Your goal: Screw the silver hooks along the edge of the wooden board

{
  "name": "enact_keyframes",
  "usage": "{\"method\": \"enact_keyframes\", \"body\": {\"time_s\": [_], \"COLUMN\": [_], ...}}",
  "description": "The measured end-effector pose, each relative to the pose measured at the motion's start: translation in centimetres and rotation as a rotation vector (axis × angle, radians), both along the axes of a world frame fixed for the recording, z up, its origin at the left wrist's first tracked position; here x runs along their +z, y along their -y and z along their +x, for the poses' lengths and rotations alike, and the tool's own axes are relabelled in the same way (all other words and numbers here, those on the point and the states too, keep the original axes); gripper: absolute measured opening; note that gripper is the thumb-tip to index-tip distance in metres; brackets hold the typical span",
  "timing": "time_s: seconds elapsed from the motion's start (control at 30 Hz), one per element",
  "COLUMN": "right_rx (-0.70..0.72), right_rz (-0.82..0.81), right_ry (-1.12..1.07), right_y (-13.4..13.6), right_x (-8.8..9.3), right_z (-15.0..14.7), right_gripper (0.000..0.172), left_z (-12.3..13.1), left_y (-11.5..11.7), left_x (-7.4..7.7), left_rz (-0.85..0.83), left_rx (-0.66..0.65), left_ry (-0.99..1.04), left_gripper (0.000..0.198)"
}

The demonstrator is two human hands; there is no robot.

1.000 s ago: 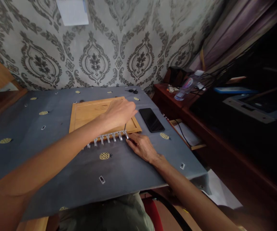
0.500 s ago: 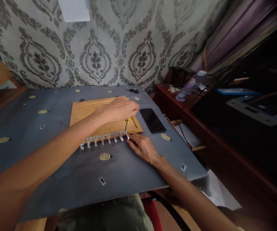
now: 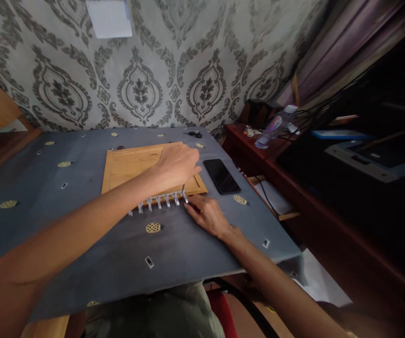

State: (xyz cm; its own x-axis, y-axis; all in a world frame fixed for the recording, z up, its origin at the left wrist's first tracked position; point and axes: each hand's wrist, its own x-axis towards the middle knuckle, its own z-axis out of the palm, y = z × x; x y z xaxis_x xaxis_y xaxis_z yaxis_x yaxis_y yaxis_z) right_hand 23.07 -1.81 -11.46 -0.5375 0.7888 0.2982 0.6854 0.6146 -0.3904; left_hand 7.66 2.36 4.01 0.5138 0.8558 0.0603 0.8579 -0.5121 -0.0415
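Observation:
My left hand [image 3: 179,162] is closed around a screwdriver [image 3: 183,187] over the right part of a wooden panel [image 3: 130,164]. Only the thin shaft shows below the fist; the handle is hidden. Its tip meets the rightmost of several small metal clips [image 3: 167,200] lined up along the panel's near edge. My right hand [image 3: 208,215] rests on the cloth at that corner, its thumb and fingers closed against the end metal clip. My left forearm covers the left end of the row.
A black phone [image 3: 222,176] lies right of the panel, with a small black cable or key [image 3: 193,134] behind. Gray patterned cloth [image 3: 110,253] covers the table. On the dark red desk [image 3: 233,136] at right stands a plastic bottle [image 3: 276,126]. Patterned wallpaper [image 3: 167,61] rises behind.
My left hand has turned and dropped slightly, so the screwdriver's yellow handle no longer shows. My right hand stays at the end clip. The view has shifted a little.

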Motion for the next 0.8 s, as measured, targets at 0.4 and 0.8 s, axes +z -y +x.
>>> {"method": "enact_keyframes", "body": {"time_s": [0.4,0.8], "right_rx": [-0.005,0.002], "right_rz": [0.002,0.010], "right_ry": [-0.002,-0.022], "right_y": [0.0,0.0], "right_x": [-0.1,-0.2], "right_z": [-0.1,0.1], "right_gripper": [0.015,0.013], "left_z": [-1.4,-0.4], "left_y": [-2.7,-1.1], "left_x": [-0.7,1.0], "left_rz": [-0.073,-0.039], "left_rx": [-0.259,-0.019], "left_ry": [0.105,-0.104], "left_gripper": [0.026,0.032]}}
